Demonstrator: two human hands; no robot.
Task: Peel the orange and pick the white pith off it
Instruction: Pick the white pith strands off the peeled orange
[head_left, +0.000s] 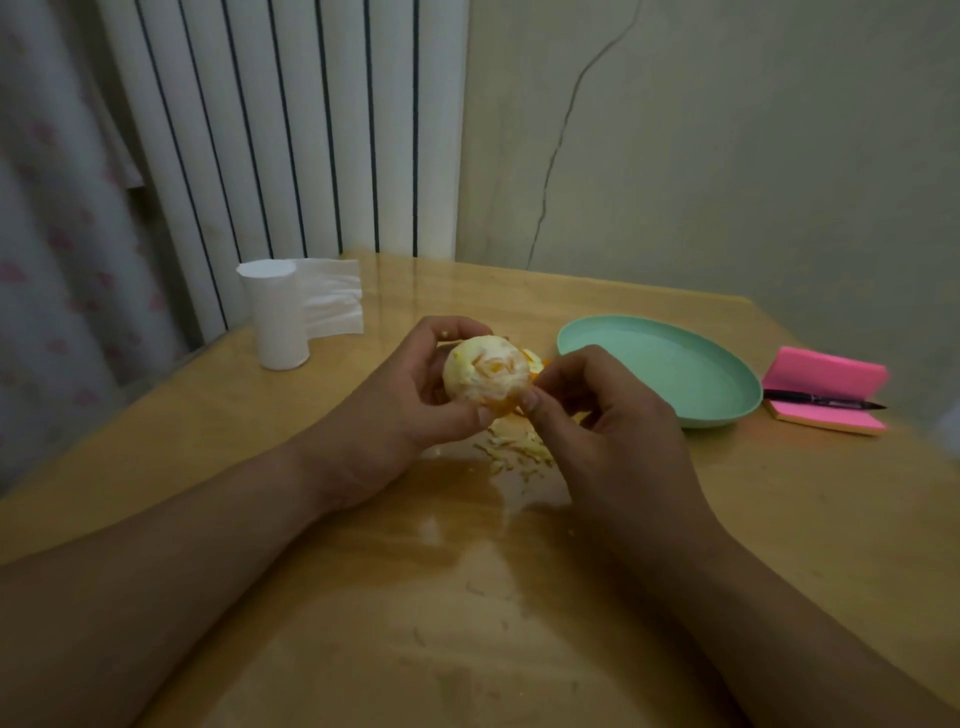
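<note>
- Glossy tan surface in a corner; ribbed white radiator behind, cracked wall right.
- Resting there: soft tissue roll, round green plate, pink notes under a pen.
- Above its middle: pithy orange, gripped in curled fingers of left hand.
- Fingers of right hand pinching the orange's edge; pinched bit unclear.
- Scraps below, partly hidden.

Right of round mint-green plastic plate: pink sticky-note pad, black pen.
Left: pale pith scraps; farther, white tissue roll.
Nearside: I see open wooden tabletop.
</note>
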